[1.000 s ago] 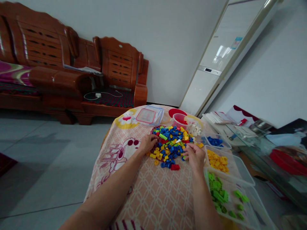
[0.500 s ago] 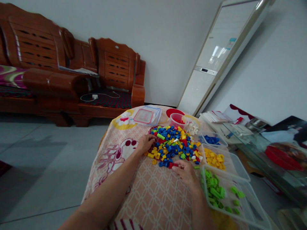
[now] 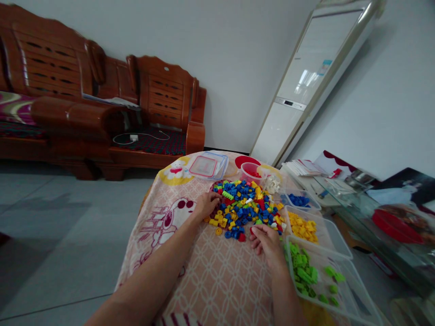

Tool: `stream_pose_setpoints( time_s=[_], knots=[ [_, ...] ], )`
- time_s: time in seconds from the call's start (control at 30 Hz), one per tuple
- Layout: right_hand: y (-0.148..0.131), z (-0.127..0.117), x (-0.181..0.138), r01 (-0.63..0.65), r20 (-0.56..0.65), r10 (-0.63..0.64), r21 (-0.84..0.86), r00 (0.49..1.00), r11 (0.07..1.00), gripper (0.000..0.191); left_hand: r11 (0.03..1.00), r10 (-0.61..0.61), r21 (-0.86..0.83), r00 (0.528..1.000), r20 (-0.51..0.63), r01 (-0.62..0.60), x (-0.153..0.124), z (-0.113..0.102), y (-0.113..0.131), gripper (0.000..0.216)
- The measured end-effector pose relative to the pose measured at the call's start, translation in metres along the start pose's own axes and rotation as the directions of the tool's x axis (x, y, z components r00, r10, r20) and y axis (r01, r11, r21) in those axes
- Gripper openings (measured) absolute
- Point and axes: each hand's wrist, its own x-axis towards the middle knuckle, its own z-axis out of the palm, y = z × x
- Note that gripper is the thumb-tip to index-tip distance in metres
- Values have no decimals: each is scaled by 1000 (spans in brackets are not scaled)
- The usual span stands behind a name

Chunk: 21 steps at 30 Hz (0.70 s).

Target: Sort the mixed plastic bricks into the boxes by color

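Observation:
A heap of small bricks in blue, yellow, green and red lies on a patterned cloth over a table. My left hand rests at the heap's left edge, its fingers curled down onto the bricks; I cannot see what they hold, if anything. My right hand sits at the near edge of the heap, fingers pinched on a red brick. Another red piece lies just left of it. A tub of green bricks stands right beside my right wrist.
Beyond the green tub stand a tub of yellow bricks and one of blue bricks. At the back are a red cup, white pieces and stacked lids. A glass table is right, a wooden sofa left.
My right hand has drawn back from the heap's right side to its near edge and closed on a red brick. The left hand has stayed put. The view has shifted slightly.

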Motion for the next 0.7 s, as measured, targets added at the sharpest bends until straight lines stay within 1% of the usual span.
stream_pose_setpoints(
  time_s=[0.1, 0.2, 0.27, 0.33, 0.37, 0.4, 0.43, 0.47, 0.5, 0.57, 0.63, 0.7],
  knots=[
    [-13, 3, 11, -36, 1, 36, -27, 999, 999, 43, 1000, -5, -8, 1000, 2, 5, -1, 0, 2, 27],
    [-43, 9, 36, -18, -18, 18, -17, 1000, 1000, 40, 1000, -10, -19, 1000, 6, 10, -1, 0, 2, 27],
    [-69, 14, 61, 83, -95, -73, 104, 993, 991, 41, 1000, -7, -23, 1000, 6, 7, -1, 0, 1, 27],
    [-94, 18, 83, 253, -203, -204, 258, 958, 932, 52, 1000, 2, -25, 1000, 3, -2, -1, 0, 0, 27],
    [-103, 19, 91, 328, -261, -258, 276, 930, 903, 57, 1000, 5, -26, 1000, 2, -5, -1, 0, 0, 27],
    [-108, 19, 96, 370, -284, -296, 259, 912, 892, 60, 1000, 5, -25, 1000, 1, -5, -1, 0, -1, 28],
    [-109, 19, 98, 384, -288, -315, 228, 904, 895, 60, 1000, 4, -23, 1000, 4, -4, -1, 0, -1, 28],
    [-106, 19, 96, 369, -268, -315, 186, 911, 911, 59, 1000, 1, -17, 1000, 8, -1, -1, -1, 0, 28],
    [-100, 20, 91, 331, -230, -295, 138, 927, 933, 57, 1000, -3, -8, 1000, 11, 3, -2, -1, 0, 28],
    [-79, 20, 74, 227, -133, -221, 29, 966, 973, 51, 1000, -12, 13, 1000, 11, 11, -2, -2, 2, 27],
    [-54, 20, 52, 160, -74, -167, -96, 983, 983, 46, 1000, -15, 27, 1000, 4, 15, -3, -3, 4, 26],
    [-32, 20, 32, 122, -45, -133, -191, 990, 974, 43, 1000, -15, 26, 1000, -3, 15, -2, -3, 6, 26]
  ],
)
